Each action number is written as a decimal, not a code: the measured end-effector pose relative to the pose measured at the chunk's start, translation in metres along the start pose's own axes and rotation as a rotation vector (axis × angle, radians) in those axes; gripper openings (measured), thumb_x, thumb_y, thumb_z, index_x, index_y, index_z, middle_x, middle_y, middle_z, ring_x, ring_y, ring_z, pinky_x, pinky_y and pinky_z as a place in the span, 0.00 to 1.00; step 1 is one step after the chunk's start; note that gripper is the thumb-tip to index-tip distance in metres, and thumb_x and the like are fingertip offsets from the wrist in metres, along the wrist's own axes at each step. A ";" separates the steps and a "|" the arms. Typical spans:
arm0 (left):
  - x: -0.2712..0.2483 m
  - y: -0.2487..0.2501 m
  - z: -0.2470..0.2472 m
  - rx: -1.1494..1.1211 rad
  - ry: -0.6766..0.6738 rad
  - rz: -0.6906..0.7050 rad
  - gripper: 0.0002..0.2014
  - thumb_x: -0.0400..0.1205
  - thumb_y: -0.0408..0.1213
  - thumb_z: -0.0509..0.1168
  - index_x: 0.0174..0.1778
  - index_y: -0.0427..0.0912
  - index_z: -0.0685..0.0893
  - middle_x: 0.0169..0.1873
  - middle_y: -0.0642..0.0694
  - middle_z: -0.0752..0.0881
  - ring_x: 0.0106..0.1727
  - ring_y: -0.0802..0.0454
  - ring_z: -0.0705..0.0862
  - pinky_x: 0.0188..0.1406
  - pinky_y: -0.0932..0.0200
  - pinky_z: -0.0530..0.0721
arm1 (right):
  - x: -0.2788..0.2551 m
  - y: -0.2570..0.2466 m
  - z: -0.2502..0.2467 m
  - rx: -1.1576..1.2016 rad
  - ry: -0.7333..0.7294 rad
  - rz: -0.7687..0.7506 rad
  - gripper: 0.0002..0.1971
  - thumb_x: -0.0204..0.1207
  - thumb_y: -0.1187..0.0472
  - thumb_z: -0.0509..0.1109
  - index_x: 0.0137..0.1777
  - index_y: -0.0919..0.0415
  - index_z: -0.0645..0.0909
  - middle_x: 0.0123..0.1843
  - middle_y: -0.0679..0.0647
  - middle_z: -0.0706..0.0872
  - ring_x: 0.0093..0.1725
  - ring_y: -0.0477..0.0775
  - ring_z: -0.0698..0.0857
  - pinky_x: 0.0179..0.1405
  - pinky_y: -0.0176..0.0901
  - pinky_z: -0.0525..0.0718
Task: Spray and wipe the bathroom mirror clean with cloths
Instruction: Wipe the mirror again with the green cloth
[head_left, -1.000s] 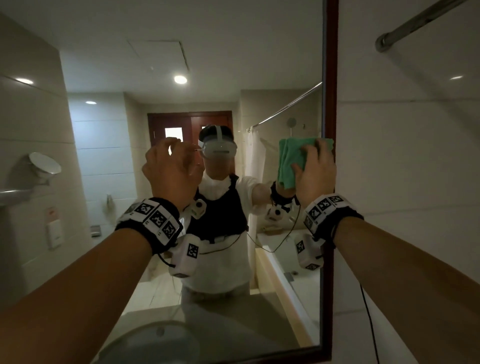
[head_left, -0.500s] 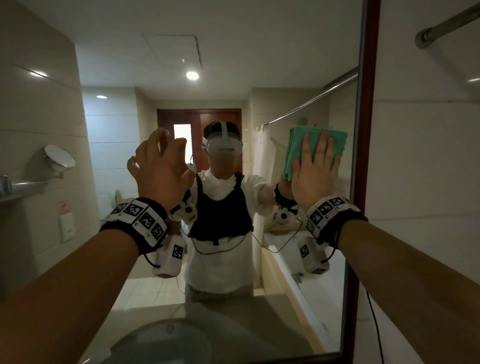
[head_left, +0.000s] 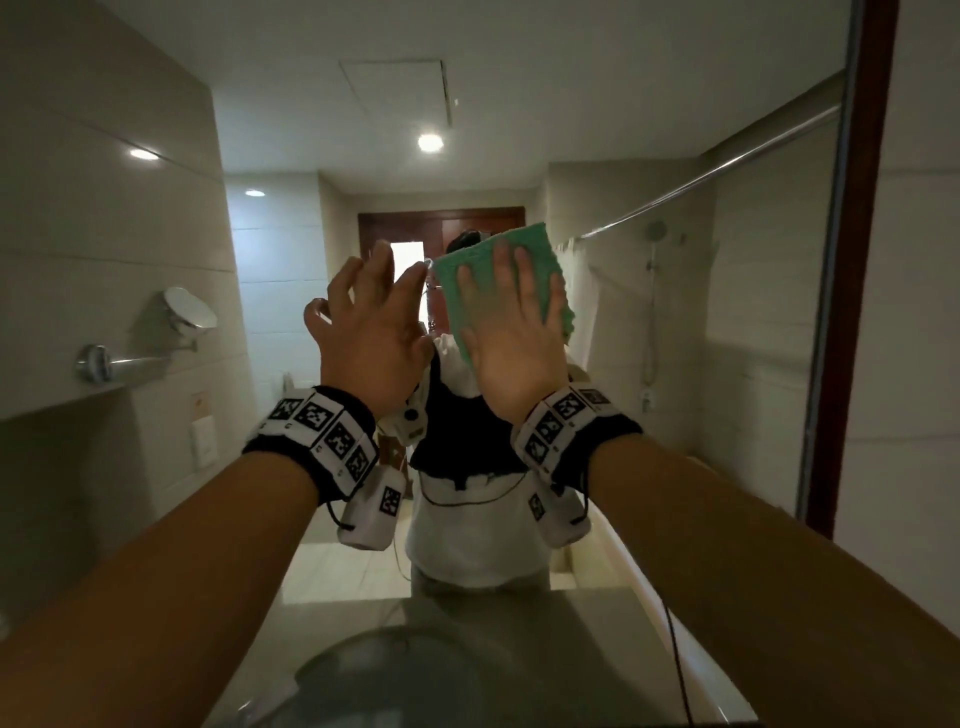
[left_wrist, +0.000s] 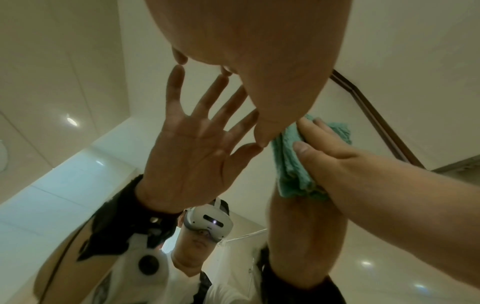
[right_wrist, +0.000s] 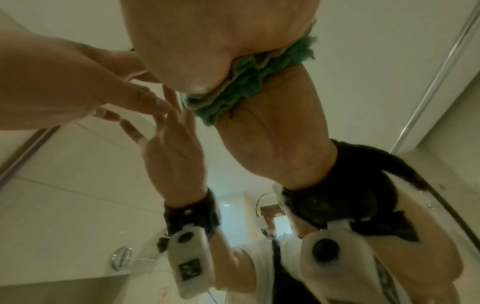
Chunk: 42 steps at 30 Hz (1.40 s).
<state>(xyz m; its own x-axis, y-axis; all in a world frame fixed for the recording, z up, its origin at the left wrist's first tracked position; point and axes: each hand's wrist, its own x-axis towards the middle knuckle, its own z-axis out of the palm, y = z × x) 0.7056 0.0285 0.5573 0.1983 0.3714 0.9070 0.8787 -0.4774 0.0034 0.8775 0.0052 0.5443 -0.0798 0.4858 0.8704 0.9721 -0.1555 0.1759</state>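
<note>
Both hands are lying on the mirror (head_left: 649, 364): the right hand (head_left: 511, 343), grip released, is pressing the green cloth (head_left: 540, 260) flat; the left hand (head_left: 371, 338) is touching glass, fingers spread, grasping nothing.

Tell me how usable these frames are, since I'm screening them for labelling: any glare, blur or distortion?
Head view: dim but sharp; ceiling lights glare in the mirror, straight lines bow. Left wrist view: strong wide-angle warp, the left hand fills the top, soft-focused; green cloth clear. Right wrist view: blurred, right hand looms over the cloth's edge.
</note>
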 end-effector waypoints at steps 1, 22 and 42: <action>0.000 -0.001 0.001 -0.002 -0.002 -0.001 0.39 0.75 0.51 0.73 0.81 0.59 0.64 0.84 0.48 0.58 0.83 0.38 0.57 0.69 0.27 0.65 | 0.002 -0.007 0.001 0.004 0.013 0.002 0.34 0.86 0.43 0.45 0.86 0.48 0.35 0.87 0.61 0.34 0.86 0.63 0.35 0.82 0.70 0.35; 0.003 0.009 -0.005 0.025 -0.053 -0.062 0.38 0.71 0.50 0.72 0.78 0.55 0.68 0.81 0.45 0.61 0.80 0.32 0.60 0.65 0.22 0.70 | -0.051 0.177 -0.015 0.041 0.041 0.482 0.33 0.87 0.42 0.43 0.87 0.50 0.36 0.88 0.61 0.38 0.87 0.62 0.40 0.84 0.67 0.45; -0.002 -0.029 -0.025 0.040 -0.095 -0.201 0.40 0.74 0.47 0.74 0.82 0.58 0.63 0.81 0.44 0.60 0.81 0.33 0.58 0.71 0.22 0.65 | 0.009 0.109 -0.024 0.054 0.133 0.379 0.31 0.87 0.44 0.46 0.88 0.49 0.43 0.89 0.61 0.42 0.87 0.64 0.42 0.83 0.70 0.43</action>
<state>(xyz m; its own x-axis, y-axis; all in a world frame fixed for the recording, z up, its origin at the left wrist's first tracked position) 0.6691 0.0217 0.5654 0.0553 0.5302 0.8461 0.9209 -0.3546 0.1620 0.9773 -0.0282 0.5823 0.2623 0.2863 0.9215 0.9479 -0.2554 -0.1905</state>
